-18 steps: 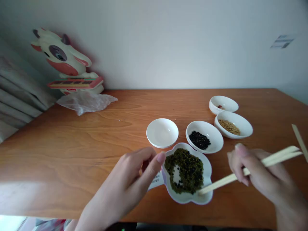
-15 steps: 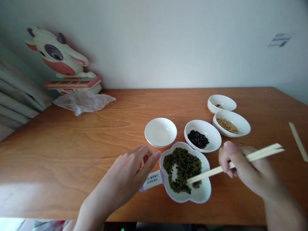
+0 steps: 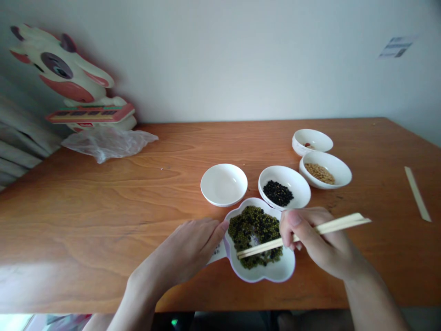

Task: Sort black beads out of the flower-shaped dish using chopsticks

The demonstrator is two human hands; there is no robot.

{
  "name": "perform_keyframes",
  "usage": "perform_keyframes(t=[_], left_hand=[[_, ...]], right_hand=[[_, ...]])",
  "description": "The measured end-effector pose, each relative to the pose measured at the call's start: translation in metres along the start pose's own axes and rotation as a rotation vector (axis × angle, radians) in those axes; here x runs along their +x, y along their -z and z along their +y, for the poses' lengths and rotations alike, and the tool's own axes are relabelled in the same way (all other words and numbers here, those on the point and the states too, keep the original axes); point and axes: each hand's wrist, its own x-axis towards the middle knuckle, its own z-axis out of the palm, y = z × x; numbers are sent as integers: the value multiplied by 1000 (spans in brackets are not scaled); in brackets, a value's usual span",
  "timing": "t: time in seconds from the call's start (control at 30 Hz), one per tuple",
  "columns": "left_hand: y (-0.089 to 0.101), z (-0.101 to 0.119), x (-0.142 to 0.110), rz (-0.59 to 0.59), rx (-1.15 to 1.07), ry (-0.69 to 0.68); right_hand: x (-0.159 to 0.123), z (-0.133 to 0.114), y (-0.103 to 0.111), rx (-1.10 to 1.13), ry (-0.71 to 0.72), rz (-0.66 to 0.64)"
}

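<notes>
A white flower-shaped dish point(image 3: 287, 271) with a lilac rim and a labelled handle sits near the table's front edge. It holds green beans point(image 3: 246, 225) mixed with some black ones. My left hand point(image 3: 195, 246) is closed over the handle, its thumb at the dish's left rim. In my right hand point(image 3: 315, 239), a pair of wooden chopsticks point(image 3: 342, 223) slants down to the left, tips together among the beans. Just behind the dish are a white bowl of black beans point(image 3: 278, 193) and another white bowl point(image 3: 223, 184), whose bare inside shows.
Farther right stand a bowl of tan beans point(image 3: 320, 173) and a bowl with a few reddish-brown bits point(image 3: 312, 140). A flat pale strip point(image 3: 417, 193) lies at the right. A cow toy with a keyboard point(image 3: 91, 112) and a clear plastic bag point(image 3: 110, 142) occupy the back left.
My right hand has moved left, carrying the chopstick tips across to the dish's left side. My left hand has closed on the handle. The beans are spread more evenly, and the view has shifted slightly.
</notes>
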Motion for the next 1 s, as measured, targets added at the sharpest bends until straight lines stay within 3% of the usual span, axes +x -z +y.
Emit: perform_keyframes(t=[0.2,0.3,0.4,0.47,0.6,0.67,0.77,0.9,1.0], left_hand=[[2,1,7,-65,-133,91],[-4,-2,7,-28,-235,121],[-12,-5,5,-39,-212,92],[-15,-6,3,-44,-172,73],[-15,-5,2,-46,-102,65],[-14,-5,3,-44,-137,83],[-12,-5,5,-26,-254,121],[-9,-4,8,-37,-378,204],[-8,-3,10,-24,-412,236]], right_hand=[[-3,5,14,65,12,220],[-6,5,16,155,30,151],[-6,1,12,108,-46,1],[-4,-1,10,54,-77,-10],[-2,-2,11,-70,-41,231],[-3,-1,12,-44,-5,287],[-4,-1,10,59,47,205],[-2,-3,3,17,17,16],[0,-3,1,-37,29,112]])
